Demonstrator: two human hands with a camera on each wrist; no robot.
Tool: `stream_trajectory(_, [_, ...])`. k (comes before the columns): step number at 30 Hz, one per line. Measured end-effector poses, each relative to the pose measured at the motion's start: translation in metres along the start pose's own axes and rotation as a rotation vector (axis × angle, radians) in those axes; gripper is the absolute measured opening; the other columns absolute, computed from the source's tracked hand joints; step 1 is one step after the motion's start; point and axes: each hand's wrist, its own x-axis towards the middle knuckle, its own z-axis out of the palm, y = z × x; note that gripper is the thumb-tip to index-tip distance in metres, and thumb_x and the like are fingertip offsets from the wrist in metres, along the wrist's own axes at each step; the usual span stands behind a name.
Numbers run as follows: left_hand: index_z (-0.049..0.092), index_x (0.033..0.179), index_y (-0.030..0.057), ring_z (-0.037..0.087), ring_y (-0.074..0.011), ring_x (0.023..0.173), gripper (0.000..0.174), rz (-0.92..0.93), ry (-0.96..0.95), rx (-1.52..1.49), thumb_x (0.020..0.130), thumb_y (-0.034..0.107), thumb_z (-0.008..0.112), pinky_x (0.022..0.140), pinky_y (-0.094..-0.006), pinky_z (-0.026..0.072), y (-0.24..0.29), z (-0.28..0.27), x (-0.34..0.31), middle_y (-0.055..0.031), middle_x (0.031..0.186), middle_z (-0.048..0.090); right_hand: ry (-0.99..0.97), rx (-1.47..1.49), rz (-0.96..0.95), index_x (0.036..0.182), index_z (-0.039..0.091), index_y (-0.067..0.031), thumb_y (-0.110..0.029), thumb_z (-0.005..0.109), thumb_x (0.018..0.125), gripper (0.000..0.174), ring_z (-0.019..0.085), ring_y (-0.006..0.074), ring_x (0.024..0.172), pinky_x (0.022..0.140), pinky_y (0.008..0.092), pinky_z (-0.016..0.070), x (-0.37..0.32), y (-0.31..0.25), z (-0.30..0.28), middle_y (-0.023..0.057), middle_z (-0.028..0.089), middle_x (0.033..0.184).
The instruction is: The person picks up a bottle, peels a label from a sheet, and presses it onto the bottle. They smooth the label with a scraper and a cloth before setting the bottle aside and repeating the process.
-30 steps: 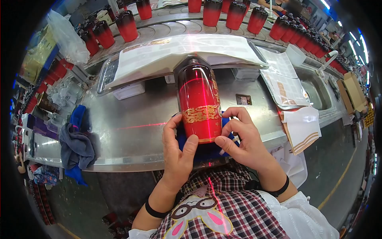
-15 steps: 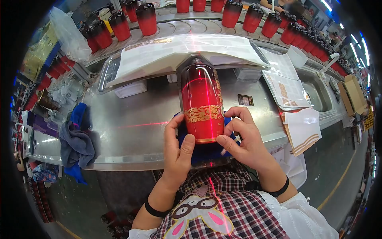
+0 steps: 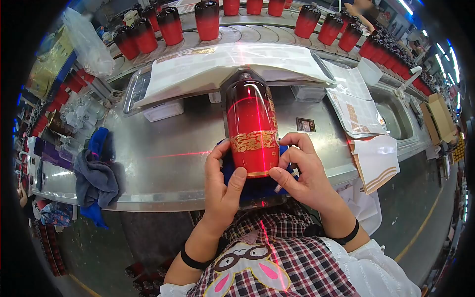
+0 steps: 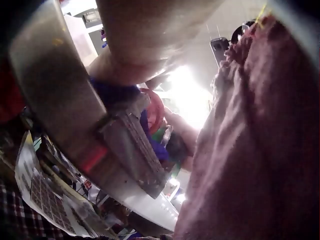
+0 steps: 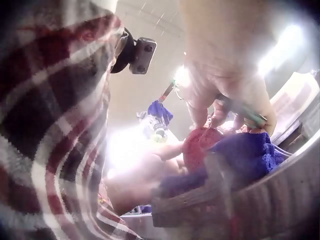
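Note:
A glossy red bottle (image 3: 250,119) with a dark shoulder and a gold patterned band lies on its side, neck away from me, base toward me. Its neck end meets a notch at the tray's near edge. My left hand (image 3: 219,190) holds the bottle's left side near the base, fingertips at the gold band and thumb by the bottom corner. On the opposite side my right hand (image 3: 307,173) pinches the bottle's edge with curled fingers and thumb. A thin greenish strip (image 5: 245,111) lies along the right fingers. Blue cloth (image 5: 250,152) sits under the base.
Paper sheets cover the metal tray (image 3: 129,99) ahead. Red-and-black bottles (image 3: 207,22) stand on the conveyor (image 3: 242,33) beyond. A grey cloth (image 3: 94,178) lies at left, a small dark card (image 3: 305,124) at right, near papers (image 3: 354,109) and a sink (image 3: 398,116).
The bottle has turned slightly to the right, its lettering now closer to the right edge. The left thumb shifted away and back. Conveyor bottles moved rightward.

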Motion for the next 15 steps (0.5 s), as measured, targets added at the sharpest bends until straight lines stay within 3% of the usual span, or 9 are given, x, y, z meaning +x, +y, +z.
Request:
stream_trajectory(2, [0.040,0.137,-0.0043,0.044,-0.0252,0.128,0.046,0.003,0.025,-0.020,0.100,0.018,0.055,0.111,-0.0383,0.0302,0.004,0.003,-0.001,-0.0169,0.137,0.046,0.000,0.016,0.003,0.079,0.058,-0.0035,-0.019,0.077,0.084,0.025,0.053,0.0342,0.110,0.087,0.0398,0.0477,-0.001,0.003,0.002,0.0209,0.051,0.114])
stream_trajectory(5, [0.046,0.129,-0.0030,0.049,-0.0278,0.122,0.038,0.204,0.133,0.234,0.099,0.017,0.057,0.110,-0.0412,0.0317,-0.001,-0.005,-0.014,-0.0166,0.130,0.051,-0.015,0.018,0.006,0.080,0.058,-0.0034,-0.018,0.077,0.085,0.025,0.053,0.0342,0.110,0.087,0.0398,0.0481,-0.001,0.005,0.000,0.0207,0.051,0.114])
stream_trajectory(6, [0.056,0.116,0.0038,0.054,-0.0296,0.112,0.024,0.357,0.163,0.371,0.095,0.013,0.061,0.106,-0.0472,0.0362,0.000,-0.005,-0.015,-0.0152,0.117,0.059,-0.022,0.016,0.011,0.080,0.058,-0.0033,-0.018,0.076,0.086,0.024,0.053,0.0342,0.110,0.087,0.0398,0.0482,-0.001,0.004,0.000,0.0206,0.050,0.115])
stream_trajectory(9, [0.061,0.105,0.0103,0.055,-0.0298,0.106,0.016,0.641,-0.029,0.691,0.090,0.011,0.065,0.101,-0.0520,0.0403,0.011,-0.006,-0.013,-0.0112,0.107,0.064,-0.066,0.064,0.035,0.083,0.059,-0.0032,-0.017,0.072,0.090,0.021,0.053,0.0324,0.110,0.090,0.0398,0.0464,0.001,-0.002,-0.006,0.0191,0.049,0.116])
stream_trajectory(10, [0.064,0.101,0.0149,0.055,-0.0279,0.102,0.019,0.668,0.005,0.704,0.084,0.010,0.069,0.097,-0.0521,0.0434,0.010,-0.003,-0.012,-0.0075,0.103,0.066,-0.089,0.101,0.053,0.084,0.059,-0.0029,-0.017,0.070,0.091,0.020,0.053,0.0308,0.110,0.088,0.0385,0.0476,0.002,0.000,-0.008,0.0183,0.048,0.117])
stream_trajectory(12, [0.065,0.100,0.0154,0.054,-0.0268,0.102,0.020,0.733,-0.053,0.764,0.081,0.010,0.071,0.096,-0.0504,0.0440,0.010,-0.008,-0.008,-0.0062,0.104,0.066,-0.128,0.174,0.094,0.086,0.059,-0.0024,-0.017,0.067,0.094,0.019,0.053,0.0274,0.110,0.085,0.0359,0.0502,0.001,0.004,-0.013,0.0168,0.047,0.118])
stream_trajectory(15, [0.066,0.096,0.0166,0.052,-0.0246,0.103,0.021,0.825,-0.152,0.816,0.076,0.012,0.072,0.093,-0.0465,0.0456,0.011,-0.015,-0.002,-0.0043,0.106,0.067,-0.185,0.109,0.000,0.087,0.059,-0.0016,-0.017,0.063,0.096,0.018,0.052,0.0247,0.111,0.078,0.0328,0.0536,0.002,0.016,-0.018,0.0153,0.046,0.118])
